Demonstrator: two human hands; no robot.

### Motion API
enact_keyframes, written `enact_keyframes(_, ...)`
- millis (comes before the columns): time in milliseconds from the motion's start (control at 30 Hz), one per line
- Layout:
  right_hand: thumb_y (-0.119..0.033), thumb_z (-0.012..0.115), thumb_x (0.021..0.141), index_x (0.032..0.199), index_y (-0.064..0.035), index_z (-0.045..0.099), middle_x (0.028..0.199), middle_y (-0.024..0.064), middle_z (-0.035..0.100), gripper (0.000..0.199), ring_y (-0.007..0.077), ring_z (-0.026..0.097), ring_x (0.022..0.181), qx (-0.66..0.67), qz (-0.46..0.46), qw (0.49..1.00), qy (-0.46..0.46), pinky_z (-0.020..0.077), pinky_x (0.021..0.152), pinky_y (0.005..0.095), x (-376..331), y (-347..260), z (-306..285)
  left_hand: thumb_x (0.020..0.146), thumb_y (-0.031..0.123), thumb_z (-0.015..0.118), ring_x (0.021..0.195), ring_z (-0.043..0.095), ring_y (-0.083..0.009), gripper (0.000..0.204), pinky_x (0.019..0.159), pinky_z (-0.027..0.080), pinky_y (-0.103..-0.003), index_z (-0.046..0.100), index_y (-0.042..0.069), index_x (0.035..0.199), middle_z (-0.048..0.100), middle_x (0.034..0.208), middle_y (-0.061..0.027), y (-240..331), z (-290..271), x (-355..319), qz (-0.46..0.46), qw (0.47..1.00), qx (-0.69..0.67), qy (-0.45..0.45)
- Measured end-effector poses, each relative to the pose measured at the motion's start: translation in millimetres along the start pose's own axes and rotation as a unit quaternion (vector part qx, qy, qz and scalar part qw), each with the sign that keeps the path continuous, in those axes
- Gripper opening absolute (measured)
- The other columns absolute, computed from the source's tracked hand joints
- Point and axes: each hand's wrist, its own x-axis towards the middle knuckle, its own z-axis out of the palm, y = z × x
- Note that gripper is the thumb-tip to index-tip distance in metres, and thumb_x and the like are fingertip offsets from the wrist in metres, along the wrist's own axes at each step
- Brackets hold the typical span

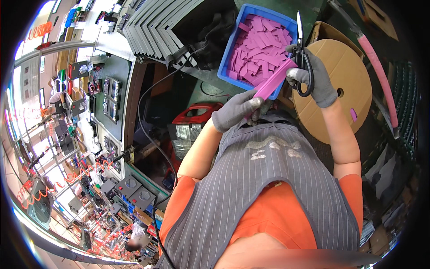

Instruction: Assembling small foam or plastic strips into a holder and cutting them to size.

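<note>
Fisheye view w/ strong barrel distortion: straight edges bow toward the rim, and black vignette fills the corners. Brightest zone at far left, where overexposed white glare washes out detail along the curved edge. Centre evenly lit and sharp; purple strips in the blue bin (pixel 233 54) read clearly, w/ soft shadow below the bin. Right side and upper right dim, detail lost in dark. Bottom edge blurred: pale out-of-focus band, close to lens. Colours saturated; little motion blur.
</note>
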Motion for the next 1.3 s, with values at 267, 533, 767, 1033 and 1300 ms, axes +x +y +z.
enact_keyframes(267,-0.020,0.068,0.075,0.125,-0.0045,0.043,0.087,-0.0010,0.047,0.057,0.0086,0.051,0.078,0.014,-0.015,0.999,-0.029,0.0426,0.065,0.0202,-27,9,-22,0.091,0.036,0.051,0.048,0.042,-0.0048,0.034,0.048,0.043,-0.020,0.055,0.002,0.090,0.049,0.065,0.0009,-11,-13,2,0.044,0.996,0.029,0.072)
enact_keyframes(533,-0.041,0.080,0.062,0.126,-0.0043,0.043,0.091,0.0002,0.048,0.083,0.0115,0.048,0.085,-0.094,0.159,0.970,-0.159,0.0408,0.075,0.0237,-64,17,-33,0.092,0.035,0.048,0.049,0.042,-0.0058,0.032,0.047,0.038,-0.020,0.056,0.004,0.089,0.046,0.058,0.0009,-7,-10,3,0.050,0.997,0.007,0.066)
enact_keyframes(767,-0.059,0.079,0.050,0.130,-0.0030,0.038,0.092,0.0017,0.046,0.106,0.0124,0.046,0.084,-0.175,0.098,0.964,-0.173,0.0393,0.074,0.0248,-48,15,-15,0.090,0.038,0.052,0.049,0.043,-0.0038,0.035,0.047,0.040,-0.018,0.057,0.003,0.089,0.049,0.062,0.0016,-3,6,5,0.019,0.997,0.044,0.064)
enact_keyframes(1033,-0.037,0.079,0.063,0.124,-0.0021,0.045,0.084,0.0019,0.050,0.079,0.0126,0.048,0.077,-0.133,0.104,0.973,-0.160,0.0417,0.069,0.0259,-45,13,-10,0.090,0.037,0.052,0.049,0.044,-0.0038,0.034,0.047,0.042,-0.018,0.057,0.003,0.089,0.050,0.062,0.0015,-7,6,5,0.031,0.998,0.040,0.045)
enact_keyframes(1300,-0.027,0.073,0.072,0.098,-0.0007,0.061,0.073,0.0014,0.054,0.039,0.0088,0.051,0.066,-0.185,0.140,0.967,-0.103,0.0416,0.059,0.0213,-37,8,-3,0.092,0.036,0.048,0.049,0.044,-0.0044,0.033,0.045,0.040,-0.019,0.056,0.005,0.090,0.049,0.063,0.0015,-19,-10,17,0.034,0.990,0.110,0.079)
